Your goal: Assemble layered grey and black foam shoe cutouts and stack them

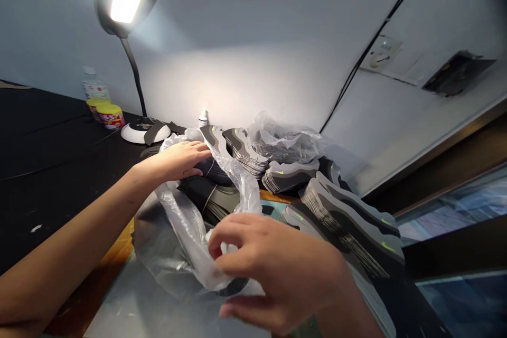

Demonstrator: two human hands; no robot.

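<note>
A clear plastic bag (174,206) stands in front of me with its mouth spread wide. Inside lie dark bundles of flat cut pieces (222,203), tied with thin bands. My left hand (184,161) reaches over the bag's far left rim, fingers stretched out and resting on a dark bundle. My right hand (277,269) is at the near right rim, slightly blurred. Its fingertips are bent against the plastic, while the thumb stays apart below. Stacks of grey and black shoe upper pieces (336,206) with yellow-green swoosh marks lie to the right.
Behind the bag are more stacked pieces (245,153) and a crumpled plastic bag (285,137). A lit desk lamp (137,71) stands at the back left, near yellow-lidded tubs (111,116) and a bottle (94,84). Cables (372,42) run down the wall.
</note>
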